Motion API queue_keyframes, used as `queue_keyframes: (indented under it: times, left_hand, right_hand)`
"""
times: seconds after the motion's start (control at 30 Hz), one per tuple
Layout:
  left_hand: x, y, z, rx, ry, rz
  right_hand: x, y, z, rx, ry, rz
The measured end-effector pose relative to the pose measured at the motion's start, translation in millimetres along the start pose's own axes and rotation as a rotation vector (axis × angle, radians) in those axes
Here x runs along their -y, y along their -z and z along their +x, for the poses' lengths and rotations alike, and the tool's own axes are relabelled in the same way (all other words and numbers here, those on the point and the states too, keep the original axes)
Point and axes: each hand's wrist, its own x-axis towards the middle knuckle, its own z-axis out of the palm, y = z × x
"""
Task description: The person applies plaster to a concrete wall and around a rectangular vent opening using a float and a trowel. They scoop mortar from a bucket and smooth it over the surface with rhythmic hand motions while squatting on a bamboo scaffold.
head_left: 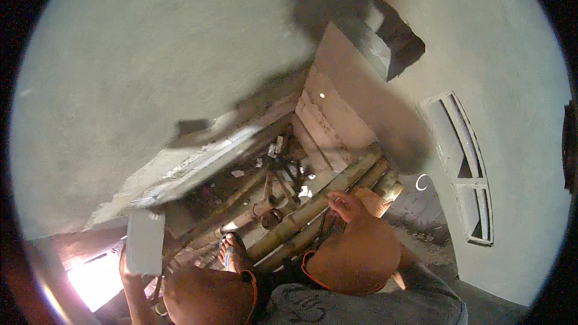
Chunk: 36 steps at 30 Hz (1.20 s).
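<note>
At lower left, my left hand (125, 263) is closed round the edge side of a pale grey, flat rectangular plastering float (146, 244). Its handle is hidden behind the board, as are most of those fingers. My right hand (342, 204) is just beyond my right knee, over the bamboo poles (295, 219). Its fingers look loosely bent and apart, with nothing visible in them. Whether they touch a pole I cannot tell. My knees are bent, and a foot in a blue-strapped sandal (231, 254) rests among the poles.
A smooth grey wall (120, 84) rises on the left; another wall (518, 162) with a slatted vent (463, 168) stands at right. A brownish panel (343, 96) fills the corner. Below the poles lies a floor littered with pale scraps (306, 192). Bright light enters an opening (99, 280).
</note>
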Motion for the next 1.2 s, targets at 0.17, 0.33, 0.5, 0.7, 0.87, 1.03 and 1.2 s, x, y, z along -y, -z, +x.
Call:
queue_keyframes:
  times: [0.17, 0.33, 0.5, 0.7, 0.87, 1.03, 1.2]
  left_hand:
    - [-86, -105, 59, 0.316, -0.13, 0.185]
    - [-125, -243, 98, 0.308, -0.051, 0.237]
    - [-150, -382, 109, 0.43, -0.08, 0.205]
    - [-124, -425, 170, 0.561, -0.004, 0.179]
    - [-104, -477, 197, 0.499, 0.007, 0.083]
    - [-78, -526, 256, 0.556, 0.049, -0.122]
    - [-34, -603, 302, 0.554, -0.003, -0.409]
  right_hand:
    - [-56, -14, -38, -0.113, 0.122, 0.187]
    - [-55, -5, -49, -0.108, 0.067, 0.331]
    - [-97, 10, -43, -0.192, 0.067, 0.395]
    - [-6, 77, -46, -0.073, 0.166, 0.565]
    - [112, 133, -98, -0.292, 0.34, 0.401]
    - [175, 148, -188, -0.459, 0.545, 0.18]
    - [208, 120, -257, -0.473, 0.345, 0.08]
